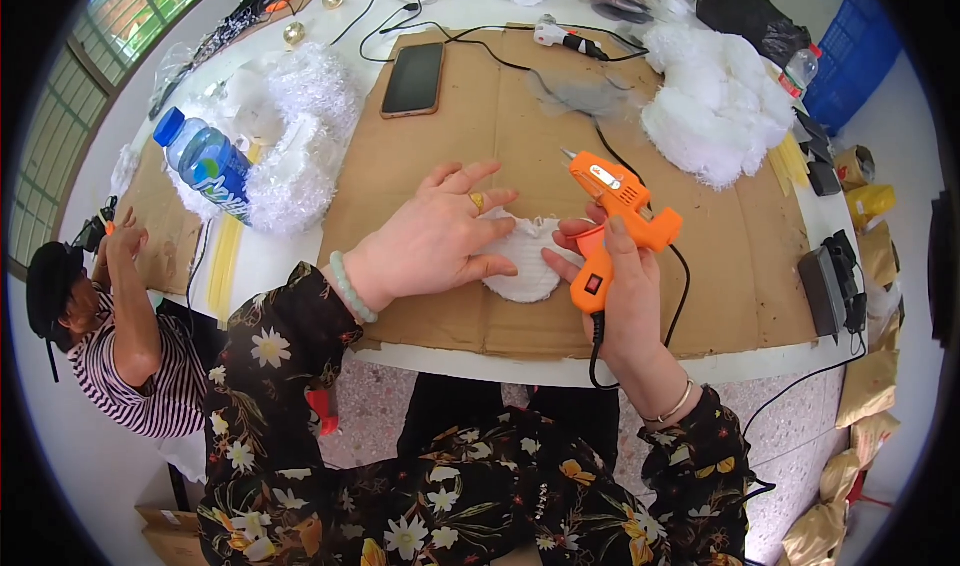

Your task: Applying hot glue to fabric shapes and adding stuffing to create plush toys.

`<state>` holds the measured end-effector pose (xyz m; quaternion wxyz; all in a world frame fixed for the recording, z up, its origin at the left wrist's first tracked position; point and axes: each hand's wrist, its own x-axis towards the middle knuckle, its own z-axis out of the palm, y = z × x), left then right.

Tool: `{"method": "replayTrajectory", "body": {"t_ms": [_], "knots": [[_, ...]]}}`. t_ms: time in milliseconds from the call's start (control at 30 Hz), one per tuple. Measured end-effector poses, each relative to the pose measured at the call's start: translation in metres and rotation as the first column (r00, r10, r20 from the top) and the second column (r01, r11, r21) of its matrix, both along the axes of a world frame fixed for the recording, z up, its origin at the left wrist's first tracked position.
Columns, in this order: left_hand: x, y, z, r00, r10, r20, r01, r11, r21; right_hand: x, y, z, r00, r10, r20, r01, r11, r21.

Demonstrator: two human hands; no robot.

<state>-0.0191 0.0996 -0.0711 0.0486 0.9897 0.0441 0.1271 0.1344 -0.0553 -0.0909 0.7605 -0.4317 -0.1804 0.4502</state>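
Observation:
My right hand (632, 301) is wrapped round an orange hot glue gun (622, 194), its nozzle tilted up toward the far left. A black cord runs from the bottom of its handle. Beneath and between my hands lies a small rounded white fluffy fabric piece (524, 274) on brown cardboard (430, 311). My left hand (425, 228) reaches over from the left with fingers spread, the thumb and fingertips at the piece's left edge; whether they press on it I cannot tell. Fingertips of my right hand come close to its right edge.
A phone (413, 79) lies on the cardboard's far left part. White fluffy bundles (715, 106) stand at the right, others at the left beside a blue-capped bottle (205, 166). A white-and-black glue gun (568, 38) and cords lie at the back. Another person (120, 336) sits at the left.

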Motion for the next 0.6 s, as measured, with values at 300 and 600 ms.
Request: {"method": "replayTrajectory", "body": {"t_ms": [300, 600], "knots": [[0.013, -0.007, 0.014, 1.000, -0.022, -0.021, 0.025, 0.993, 0.114, 0.025, -0.015, 0.008, 0.990, -0.129, 0.057, 0.130, 0.991, -0.010], [0.046, -0.009, -0.004, 0.998, 0.066, 0.004, -0.060, 0.934, -0.352, 0.025, -0.018, 0.004, 0.996, -0.094, 0.000, 0.094, 0.995, -0.043]]}}
